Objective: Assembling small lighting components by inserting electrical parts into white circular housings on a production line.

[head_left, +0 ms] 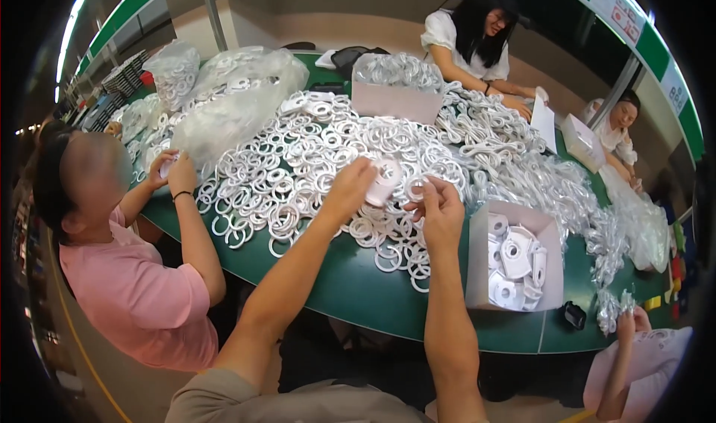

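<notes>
Between the finger and thumb of my left hand (pixel 349 190) is a flat white plastic plate (pixel 381 190) with a round hole in its wider end. My right hand (pixel 441 212) pinches a small white ring (pixel 415 189), held just right of the plate and apart from it. Both hands hover over a wide heap of white plastic rings (pixel 298 151), many of them open on one side. To the right of my right hand stands a white box (pixel 477 274) with several similar white plates (pixel 514 253) inside.
Coiled white cables (pixel 477 128) and clear-bagged pieces (pixel 552 188) cover the right of the green table (pixel 358 274). A carton (pixel 395 102) and big plastic bags (pixel 239 102) stand behind the heap. A small black object (pixel 574 315) lies near the front edge. Co-workers sit around, one in pink (pixel 138 289) close at left.
</notes>
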`<state>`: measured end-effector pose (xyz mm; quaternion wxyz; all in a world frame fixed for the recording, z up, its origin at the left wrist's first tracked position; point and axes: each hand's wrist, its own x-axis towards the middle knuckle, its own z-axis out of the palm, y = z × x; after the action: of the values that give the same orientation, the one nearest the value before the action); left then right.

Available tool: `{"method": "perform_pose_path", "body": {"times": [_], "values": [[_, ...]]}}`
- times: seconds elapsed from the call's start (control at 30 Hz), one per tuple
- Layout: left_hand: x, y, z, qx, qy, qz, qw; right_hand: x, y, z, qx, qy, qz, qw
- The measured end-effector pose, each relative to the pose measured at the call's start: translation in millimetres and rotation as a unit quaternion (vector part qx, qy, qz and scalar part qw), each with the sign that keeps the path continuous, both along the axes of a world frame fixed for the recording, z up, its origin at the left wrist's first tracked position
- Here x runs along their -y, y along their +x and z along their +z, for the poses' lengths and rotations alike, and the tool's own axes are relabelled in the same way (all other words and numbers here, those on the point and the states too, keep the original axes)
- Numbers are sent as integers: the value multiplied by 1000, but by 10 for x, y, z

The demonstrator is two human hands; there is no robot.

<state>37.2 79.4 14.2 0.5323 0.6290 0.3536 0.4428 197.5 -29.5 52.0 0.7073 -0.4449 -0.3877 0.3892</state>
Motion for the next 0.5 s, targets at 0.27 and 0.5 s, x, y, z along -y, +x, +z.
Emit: {"method": "perform_pose_path", "body": {"times": [0.27,0.5], "values": [[590,82,98,119,-134,-183,967,30,-158,-161,255,7,-156,954],[534,10,1,102,-84,-137,982,53,-315,-81,103,-10,-93,990]]}}
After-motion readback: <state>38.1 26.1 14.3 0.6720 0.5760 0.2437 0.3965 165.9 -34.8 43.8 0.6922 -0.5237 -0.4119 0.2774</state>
